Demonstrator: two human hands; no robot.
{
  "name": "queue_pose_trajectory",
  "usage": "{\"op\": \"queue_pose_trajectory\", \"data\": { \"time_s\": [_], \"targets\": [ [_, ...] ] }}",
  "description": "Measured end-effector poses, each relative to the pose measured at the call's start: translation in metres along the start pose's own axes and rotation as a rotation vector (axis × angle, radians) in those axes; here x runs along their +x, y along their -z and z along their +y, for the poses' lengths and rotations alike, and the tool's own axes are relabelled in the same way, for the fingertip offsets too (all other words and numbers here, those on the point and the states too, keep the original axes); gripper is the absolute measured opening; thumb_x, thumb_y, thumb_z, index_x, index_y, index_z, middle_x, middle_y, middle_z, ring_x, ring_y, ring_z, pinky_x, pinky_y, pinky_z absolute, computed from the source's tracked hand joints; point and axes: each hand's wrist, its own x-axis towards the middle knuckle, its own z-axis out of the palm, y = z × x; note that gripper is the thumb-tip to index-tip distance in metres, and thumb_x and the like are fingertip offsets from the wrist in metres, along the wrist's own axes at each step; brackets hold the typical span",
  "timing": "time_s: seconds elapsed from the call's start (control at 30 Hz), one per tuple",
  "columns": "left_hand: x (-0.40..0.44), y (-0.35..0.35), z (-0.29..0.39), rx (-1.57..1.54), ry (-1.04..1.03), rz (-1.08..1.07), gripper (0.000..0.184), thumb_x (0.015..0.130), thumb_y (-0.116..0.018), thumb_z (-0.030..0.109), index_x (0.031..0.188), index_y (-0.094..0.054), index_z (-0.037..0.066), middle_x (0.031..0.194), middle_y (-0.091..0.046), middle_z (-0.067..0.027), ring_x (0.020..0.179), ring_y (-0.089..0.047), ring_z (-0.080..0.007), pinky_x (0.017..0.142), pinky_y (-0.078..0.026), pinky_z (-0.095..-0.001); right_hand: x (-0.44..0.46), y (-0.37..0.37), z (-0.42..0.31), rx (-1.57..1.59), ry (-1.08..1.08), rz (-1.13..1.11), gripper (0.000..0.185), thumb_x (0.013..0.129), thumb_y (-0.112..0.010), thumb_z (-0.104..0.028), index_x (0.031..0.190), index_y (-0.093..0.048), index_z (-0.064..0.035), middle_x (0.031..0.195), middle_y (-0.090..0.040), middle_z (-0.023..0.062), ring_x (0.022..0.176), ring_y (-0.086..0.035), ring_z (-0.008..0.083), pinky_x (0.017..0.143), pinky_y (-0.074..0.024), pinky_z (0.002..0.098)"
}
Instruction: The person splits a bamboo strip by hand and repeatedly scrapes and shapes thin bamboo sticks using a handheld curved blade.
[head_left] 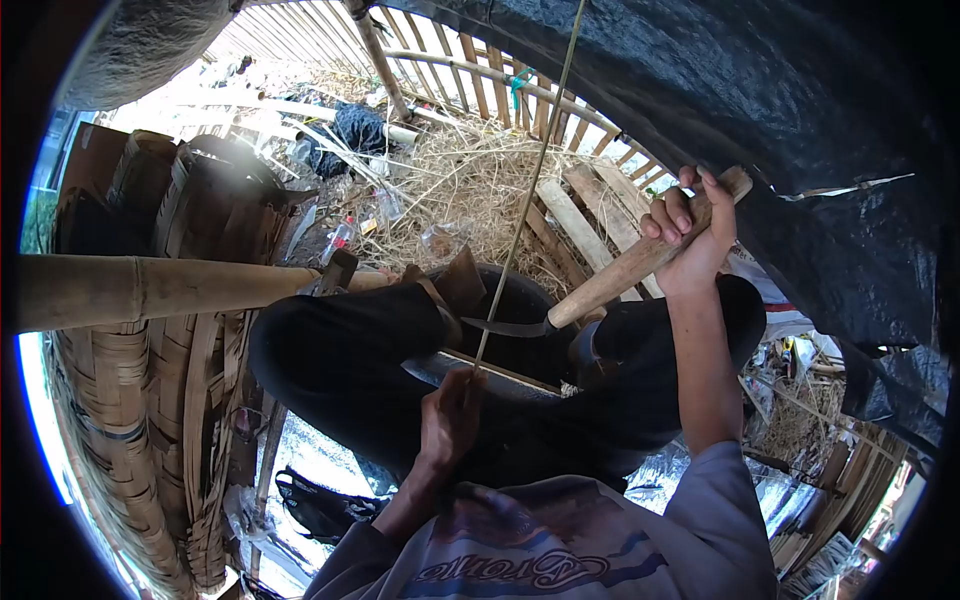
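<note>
My left hand [452, 418] is closed around the lower end of a long thin bamboo strip [533, 190], which rises from it toward the top of the view. Up at the right, my right hand [690, 232] wraps the thick wooden handle [620, 278] of a knife. Its narrow curved blade [508, 328] points left and crosses the strip a little above my left hand; whether they touch is hard to tell. Below the blade, a flat strip with a grey surface [480, 378] lies across between my legs.
A thick bamboo pole [150, 290] juts in from the left above woven bamboo rolls [125, 420]. Shavings [470, 185], wooden slats [585, 235] and a black bag [360, 130] lie ahead. Black plastic sheeting [840, 230] hangs at the right. A dark round container [535, 295] stands between my legs.
</note>
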Motion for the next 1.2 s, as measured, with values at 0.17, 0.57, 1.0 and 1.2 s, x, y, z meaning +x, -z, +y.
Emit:
{"op": "queue_pose_trajectory", "data": {
  "time_s": [0.17,0.57,1.0,1.2],
  "targets": [
    [-0.001,0.002,0.004,0.017,0.009,-0.019,0.019,0.092,-0.057,0.023,0.095,-0.056,0.004,0.061,-0.054,-0.0146,0.051,-0.055,-0.0203,0.05,-0.043,-0.0331,0.002,0.002,-0.001,0.073,0.028,0.011,0.022,0.087,-0.05,-0.034,0.084,-0.047,-0.0126,0.049,-0.031,-0.0036,0.044,-0.034,0.0098,0.053,-0.0352,0.0281],
    [0.001,0.004,0.006,0.021,0.019,-0.034,0.017,0.092,-0.057,0.021,0.095,-0.056,0.004,0.064,-0.057,-0.0155,0.055,-0.06,-0.0231,0.052,-0.045,-0.0334,-0.006,-0.005,0.006,-0.057,-0.037,-0.033,0.022,0.088,-0.048,-0.035,0.086,-0.047,-0.0127,0.05,-0.032,-0.0036,0.043,-0.034,0.0092,0.052,-0.0351,0.0275],
    [-0.001,0.006,0.006,0.016,0.045,-0.029,0.019,0.092,-0.057,0.022,0.095,-0.056,0.003,0.062,-0.056,-0.014,0.054,-0.058,-0.0191,0.053,-0.045,-0.0321,0.002,-0.003,-0.002,0.03,0.034,-0.015,0.021,0.087,-0.048,-0.034,0.084,-0.047,-0.0127,0.05,-0.033,-0.0042,0.044,-0.034,0.0094,0.054,-0.0345,0.0274],
    [-0.002,0.005,0.004,0.012,0.02,-0.019,0.018,0.092,-0.057,0.02,0.095,-0.056,0.003,0.065,-0.058,-0.0157,0.058,-0.061,-0.0195,0.053,-0.045,-0.0323,-0.001,-0.002,-0.004,0.023,0.033,-0.011,0.022,0.085,-0.049,-0.034,0.083,-0.047,-0.0124,0.05,-0.033,-0.0032,0.045,-0.033,0.0094,0.054,-0.0341,0.028]
  ]
}}
